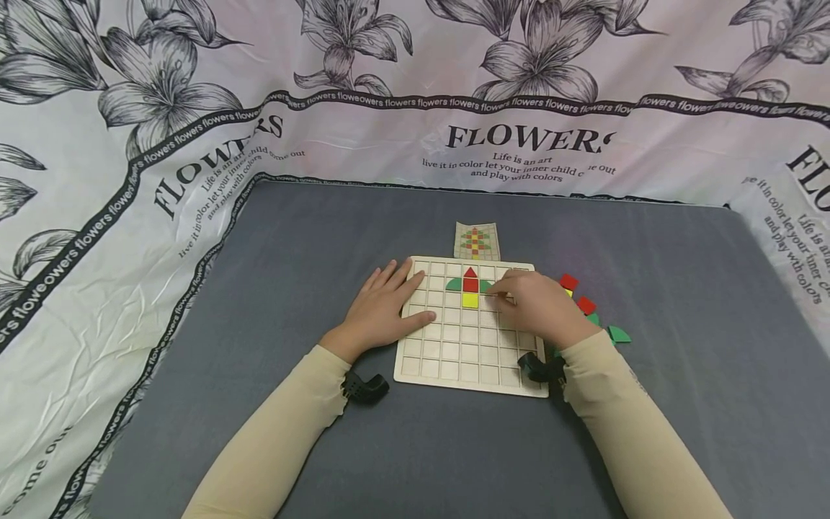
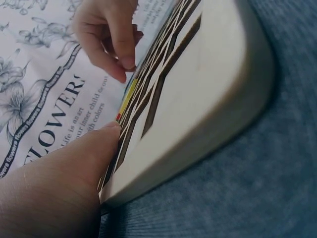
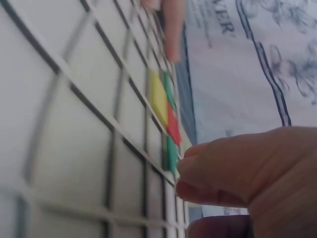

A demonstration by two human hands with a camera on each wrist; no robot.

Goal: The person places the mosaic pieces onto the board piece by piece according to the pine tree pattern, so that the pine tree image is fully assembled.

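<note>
A pale wooden grid board lies on the grey table. My left hand rests on its left edge with fingers spread and thumb over the squares. Near the board's top, a red triangle sits above a red square, with a yellow square below. A green quarter-round piece is left of the red square and a matching green piece is right of it. My right hand pinches this right green piece at its outer edge, thumb and index fingertip close together, partly covering it.
A small pattern card lies beyond the board's far edge. Right of the board are loose pieces, including a red square, another red square and a green quarter-round. A flower-printed cloth surrounds the table.
</note>
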